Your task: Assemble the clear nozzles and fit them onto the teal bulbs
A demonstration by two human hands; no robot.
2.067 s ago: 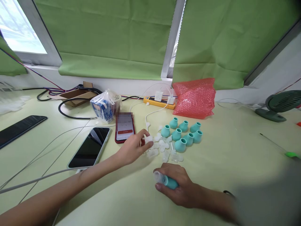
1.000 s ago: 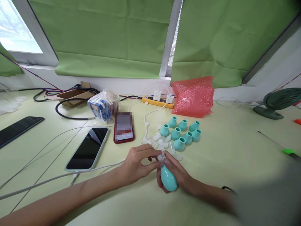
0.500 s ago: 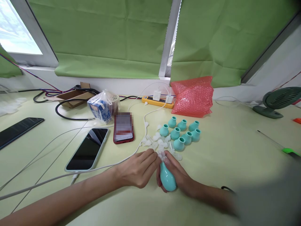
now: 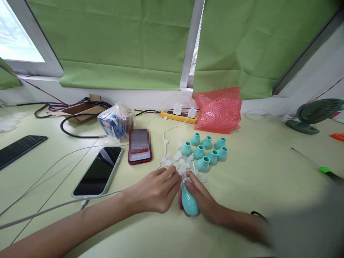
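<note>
My right hand (image 4: 202, 201) is wrapped around a teal rubber bulb (image 4: 189, 203), its neck pointing away from me. My left hand (image 4: 156, 193) is curled beside it, fingertips pinched at a small clear plastic tip (image 4: 183, 175) on the bulb's neck. Just beyond lie several loose clear plastic tips (image 4: 180, 161) and a cluster of several teal bulbs (image 4: 204, 151) standing on the pale yellow-green table (image 4: 263, 168).
A phone with a dark screen (image 4: 98, 170) on a white cable and a red phone (image 4: 139, 151) lie to the left. Behind are a bagged carton (image 4: 114, 123), a yellow power strip (image 4: 178, 116), pink bubble wrap (image 4: 218, 109) and a green fan (image 4: 314, 114).
My left hand picked a clear tip from the pile and brought it back to the bulb. My right hand turned the bulb neck-up; both hands now meet at its neck.
</note>
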